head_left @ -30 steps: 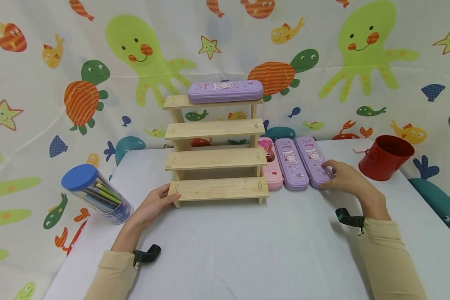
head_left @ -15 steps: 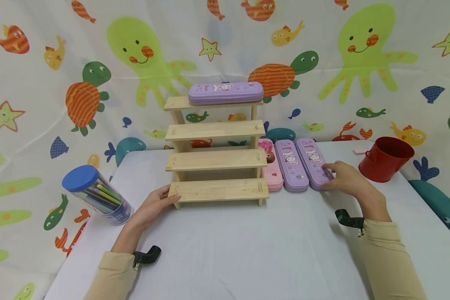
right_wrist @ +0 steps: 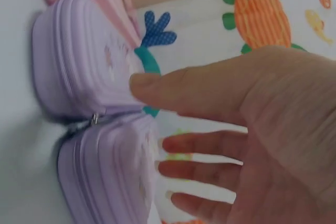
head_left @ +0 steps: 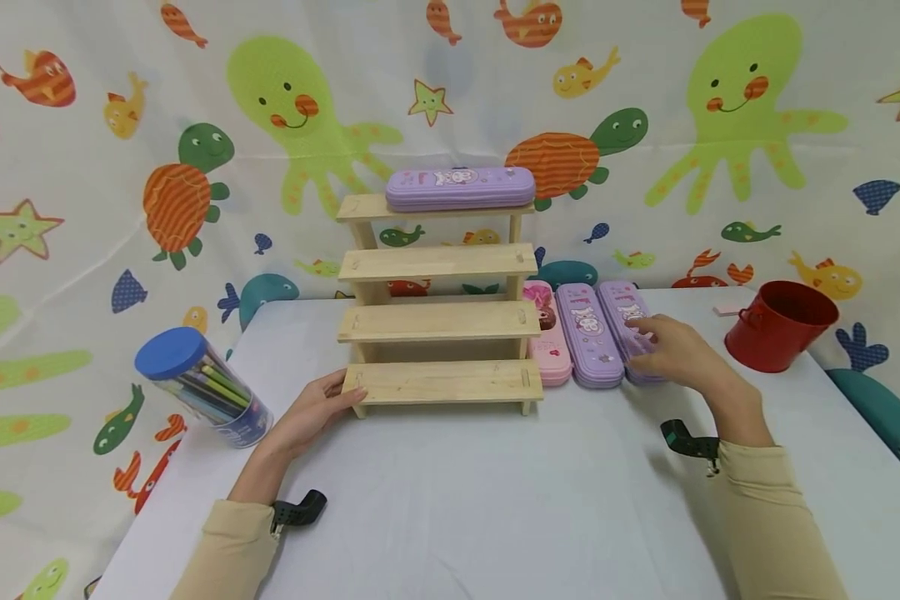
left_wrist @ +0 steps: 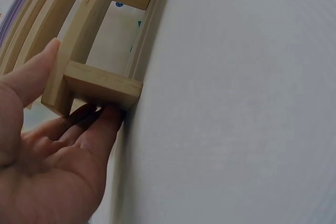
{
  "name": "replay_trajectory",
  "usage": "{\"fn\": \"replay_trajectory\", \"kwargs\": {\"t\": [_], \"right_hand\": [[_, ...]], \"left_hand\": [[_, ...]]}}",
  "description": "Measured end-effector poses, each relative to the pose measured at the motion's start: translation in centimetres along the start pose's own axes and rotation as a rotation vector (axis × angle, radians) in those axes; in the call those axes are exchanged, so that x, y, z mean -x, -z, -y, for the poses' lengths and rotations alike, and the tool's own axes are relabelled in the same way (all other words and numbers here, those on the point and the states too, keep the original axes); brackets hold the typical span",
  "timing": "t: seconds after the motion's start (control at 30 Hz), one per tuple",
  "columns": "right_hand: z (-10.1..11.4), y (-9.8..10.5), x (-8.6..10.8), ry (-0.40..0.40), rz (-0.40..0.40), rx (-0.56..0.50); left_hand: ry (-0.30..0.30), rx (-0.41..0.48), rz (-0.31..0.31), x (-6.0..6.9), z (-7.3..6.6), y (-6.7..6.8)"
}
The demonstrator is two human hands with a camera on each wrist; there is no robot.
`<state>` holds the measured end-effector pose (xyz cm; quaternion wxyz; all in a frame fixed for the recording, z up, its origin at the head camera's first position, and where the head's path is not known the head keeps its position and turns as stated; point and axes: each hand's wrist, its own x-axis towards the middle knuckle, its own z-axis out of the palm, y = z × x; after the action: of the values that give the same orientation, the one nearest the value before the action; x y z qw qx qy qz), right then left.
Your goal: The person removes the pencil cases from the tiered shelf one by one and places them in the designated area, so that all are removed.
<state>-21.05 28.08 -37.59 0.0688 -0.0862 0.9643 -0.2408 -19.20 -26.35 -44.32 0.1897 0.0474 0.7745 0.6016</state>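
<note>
My left hand grips the left end of the lowest step of a four-tier wooden display stand. In the left wrist view its thumb lies on the step's top while the other fingers are under the end, beside the leg. On the top tier lies a purple zippered pencil case. Right of the stand, a pink pencil case and two purple ones lie side by side. My right hand hovers over the rightmost purple pencil case, fingers spread and holding nothing. In the right wrist view the middle purple pencil case is near the thumb.
A clear tub of pens with a blue lid stands at the left. Toward the back right is a red metal bucket, with a small pink flat piece beside it. A patterned curtain hangs behind the table.
My right hand has lifted off the rightmost purple pencil case and shifted slightly left, its fingers parting. The left hand keeps its hold on the stand. The head view has shifted a little.
</note>
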Motion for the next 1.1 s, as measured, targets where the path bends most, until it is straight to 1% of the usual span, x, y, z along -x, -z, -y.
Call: {"fn": "replay_trajectory", "kwargs": {"t": [0.1, 0.27, 0.43, 0.67, 0.83, 0.9, 0.97, 1.1], "right_hand": [[0.9, 0.0, -0.4, 0.032, -0.025, -0.03], [2.4, 0.2, -1.6, 0.09, -0.064, -0.029], [4.0, 0.8, -2.9, 0.147, -0.079, -0.047], [6.1, 2.0, -4.4, 0.198, -0.124, -0.071], [7.3, 2.8, -5.5, 0.217, -0.131, -0.064], [7.8, 3.1, -6.0, 0.227, -0.146, -0.069], [8.3, 3.5, -6.5, 0.249, -0.173, -0.079], [9.5, 4.3, -7.6, 0.309, -0.253, -0.093]], "left_hand": [[0.006, 0.001, 0.0, -0.1, 0.0, 0.0], [0.011, -0.001, -0.004, -0.1, 0.0, 0.0], [0.001, -0.002, 0.006, 0.0, 0.1, 0.0], [0.005, 0.0, 0.001, -0.1, 0.0, 0.0], [0.003, -0.002, -0.001, 0.0, -0.1, -0.1], [0.005, -0.004, -0.003, -0.1, 0.0, 0.0], [0.005, -0.005, -0.006, -0.1, 0.1, 0.0], [0.007, 0.005, -0.011, -0.2, 0.2, -0.1]]}}
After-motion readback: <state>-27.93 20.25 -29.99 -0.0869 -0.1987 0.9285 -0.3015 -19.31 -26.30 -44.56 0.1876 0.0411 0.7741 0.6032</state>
